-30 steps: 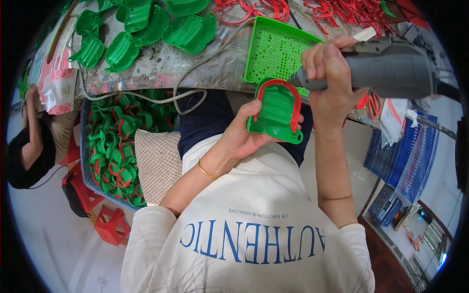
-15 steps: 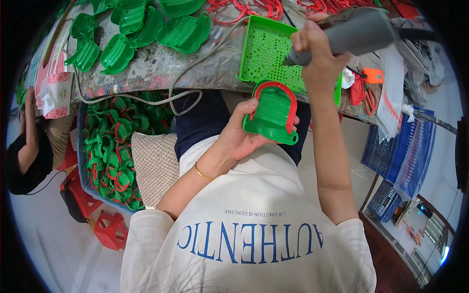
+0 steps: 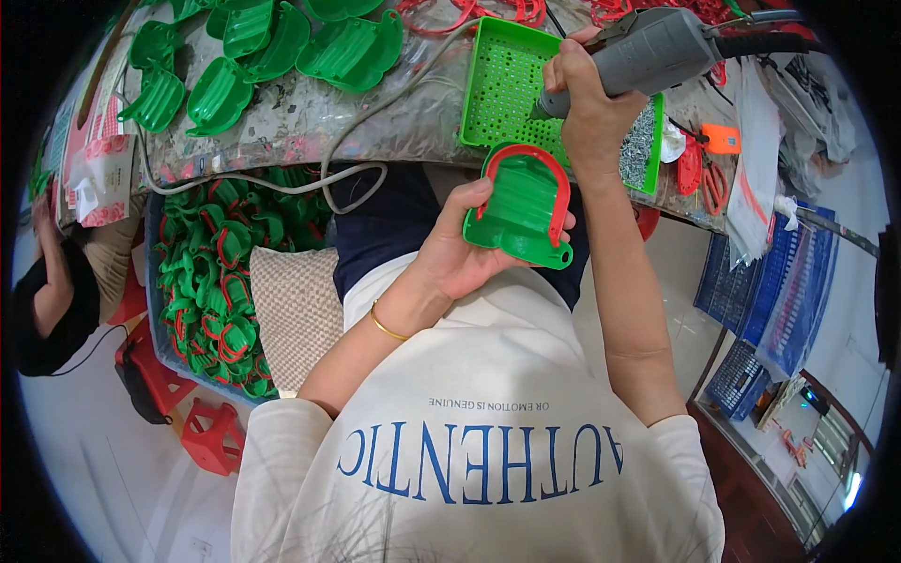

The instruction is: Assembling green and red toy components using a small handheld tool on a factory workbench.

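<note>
My left hand point(image 3: 462, 239) is closed on a green plastic part point(image 3: 521, 202), scoop-shaped, with a small looped tab at its lower right corner. A red U-shaped handle point(image 3: 561, 188) is fitted round the part's upper edge. My right hand point(image 3: 593, 113) wraps round a grey electric screwdriver point(image 3: 652, 52), whose dark cable runs off to the right. The screwdriver's tip points down left over a bright green perforated tray point(image 3: 502, 94), apart from the green part. Small metal screws point(image 3: 638, 145) lie heaped in the tray's right end, partly hidden behind my right hand.
Several green parts point(image 3: 347, 56) lie at the table's far left, red handles point(image 3: 469, 17) at the back. A blue bin point(image 3: 174, 361) of assembled pieces stands left. Scissors point(image 3: 716, 190) and an orange box point(image 3: 721, 139) lie right. Another person's arm point(image 3: 58, 258) shows far left; a grey cord point(image 3: 357, 174) hangs over the edge.
My right hand and the screwdriver have shifted slightly left, and the tool has turned more level. The screws in the tray now show. My left hand still holds the green part, raised a little.
</note>
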Demonstrator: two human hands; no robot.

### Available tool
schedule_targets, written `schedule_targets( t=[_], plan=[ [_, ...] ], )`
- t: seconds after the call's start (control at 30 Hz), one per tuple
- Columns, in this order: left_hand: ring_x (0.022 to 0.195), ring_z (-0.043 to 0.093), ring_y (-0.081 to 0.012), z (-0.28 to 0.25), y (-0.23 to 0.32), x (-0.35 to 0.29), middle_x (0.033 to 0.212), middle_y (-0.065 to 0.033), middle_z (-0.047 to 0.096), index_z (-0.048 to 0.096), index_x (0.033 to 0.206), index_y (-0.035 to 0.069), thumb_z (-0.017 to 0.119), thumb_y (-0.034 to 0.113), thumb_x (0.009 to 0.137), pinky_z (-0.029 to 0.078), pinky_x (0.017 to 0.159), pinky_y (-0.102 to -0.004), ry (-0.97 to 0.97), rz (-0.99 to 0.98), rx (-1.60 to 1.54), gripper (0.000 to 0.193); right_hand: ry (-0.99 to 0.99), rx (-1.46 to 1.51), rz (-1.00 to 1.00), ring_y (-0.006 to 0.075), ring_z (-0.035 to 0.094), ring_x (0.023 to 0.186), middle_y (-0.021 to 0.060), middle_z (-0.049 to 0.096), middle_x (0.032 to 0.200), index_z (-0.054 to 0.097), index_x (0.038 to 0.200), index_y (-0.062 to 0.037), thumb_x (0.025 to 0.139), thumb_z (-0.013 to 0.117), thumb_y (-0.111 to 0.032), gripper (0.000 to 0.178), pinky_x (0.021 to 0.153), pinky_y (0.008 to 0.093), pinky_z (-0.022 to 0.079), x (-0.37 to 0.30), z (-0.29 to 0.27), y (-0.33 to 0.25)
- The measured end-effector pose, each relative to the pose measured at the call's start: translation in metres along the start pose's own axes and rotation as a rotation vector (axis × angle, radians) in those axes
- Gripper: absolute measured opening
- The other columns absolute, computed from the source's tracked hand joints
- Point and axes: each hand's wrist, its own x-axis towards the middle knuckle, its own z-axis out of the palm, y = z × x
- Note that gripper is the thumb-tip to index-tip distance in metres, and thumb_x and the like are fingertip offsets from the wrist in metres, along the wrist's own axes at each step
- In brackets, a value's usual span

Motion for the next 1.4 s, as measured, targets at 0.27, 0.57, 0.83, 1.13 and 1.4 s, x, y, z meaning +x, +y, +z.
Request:
schedule_targets(
  t=[0.27, 0.57, 0.83, 1.13, 1.4],
  plan=[
    [0.106, 0.058, -0.0361, -0.001, 0.001, -0.001, 0.119, -0.0283, 0.053, 0.042, 0.13, -0.003, 0.051, 0.047, 0.086, 0.049, 0.089, -0.0475, 0.005, -0.003, -0.019, 0.067, 0.003, 0.004, -0.003, 0.0114, 0.047, 0.054, 0.0034, 0.051, 0.064, 0.053, 0.093, 0.0022, 0.083, 0.059, 0.002, 0.011, 0.053, 0.0279, 0.042, 0.0, 0.001, -0.004],
    [0.109, 0.057, -0.0344, 0.009, 0.008, -0.003, 0.12, -0.0267, 0.054, 0.043, 0.129, -0.003, 0.052, 0.047, 0.085, 0.048, 0.092, -0.0473, -0.018, 0.08, 0.101, 0.068, -0.238, 0.957, 0.143, 0.0164, 0.058, 0.077, 0.0051, 0.06, 0.087, 0.053, 0.112, 0.0008, 0.083, 0.061, -0.01, 0.032, 0.068, 0.0314, 0.047, 0.004, 0.01, -0.074],
    [0.111, 0.056, -0.0328, 0.013, 0.015, -0.008, 0.122, -0.0234, 0.054, 0.042, 0.131, -0.001, 0.051, 0.047, 0.086, 0.046, 0.096, -0.0462, 0.045, 0.225, 0.167, 0.066, -0.288, 0.156, 0.11, 0.0094, 0.04, 0.051, -0.0014, 0.039, 0.057, 0.052, 0.1, -0.0023, 0.086, 0.05, -0.012, 0.017, 0.056, 0.0275, 0.032, -0.022, 0.012, -0.103],
    [0.111, 0.056, -0.0336, 0.01, 0.015, -0.009, 0.124, -0.0235, 0.053, 0.042, 0.131, 0.001, 0.05, 0.047, 0.087, 0.045, 0.096, -0.0469, 0.039, 0.234, 0.196, 0.065, -0.239, 0.179, 0.178, 0.01, 0.039, 0.051, -0.0007, 0.038, 0.057, 0.051, 0.1, -0.0017, 0.088, 0.048, -0.01, 0.016, 0.055, 0.0271, 0.032, -0.029, 0.01, -0.096],
    [0.111, 0.056, -0.0338, 0.016, 0.014, -0.011, 0.124, -0.0234, 0.053, 0.041, 0.132, 0.002, 0.051, 0.045, 0.087, 0.045, 0.096, -0.0479, 0.062, 0.238, 0.163, 0.063, -0.312, 0.203, 0.095, 0.0111, 0.04, 0.051, 0.001, 0.04, 0.058, 0.051, 0.1, -0.002, 0.087, 0.047, -0.008, 0.014, 0.055, 0.0284, 0.032, -0.031, 0.008, -0.094]
  ],
)
